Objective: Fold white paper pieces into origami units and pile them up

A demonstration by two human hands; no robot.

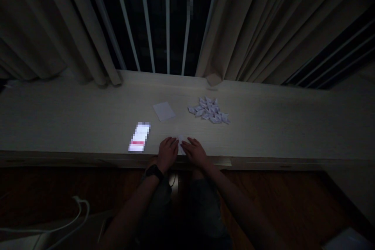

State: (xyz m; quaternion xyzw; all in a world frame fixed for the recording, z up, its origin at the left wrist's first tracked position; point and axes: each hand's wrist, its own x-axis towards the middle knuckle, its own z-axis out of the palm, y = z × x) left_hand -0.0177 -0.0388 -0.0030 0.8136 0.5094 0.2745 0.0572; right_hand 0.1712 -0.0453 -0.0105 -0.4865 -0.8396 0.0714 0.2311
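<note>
A small white piece of paper [181, 145] lies at the front edge of the white ledge, between my two hands and partly covered by them. My left hand [168, 151], with a dark watch on the wrist, presses its fingers on the paper's left side. From the right, my right hand [194, 151] holds the other side down with its fingertips. Thumbs and the paper's exact folds are hard to make out in the dim light. Beyond my hands lie a flat stack of square white paper [164, 111] and a pile of several folded paper pieces [209, 110].
A lit phone [140, 136] lies left of my hands, its screen blurred out. The long ledge [278, 125] runs under a barred window [158, 19] with beige curtains [252, 23]. A small beige block-like thing [213, 79] sits by the right curtain. White cable [84, 203] loops at lower left.
</note>
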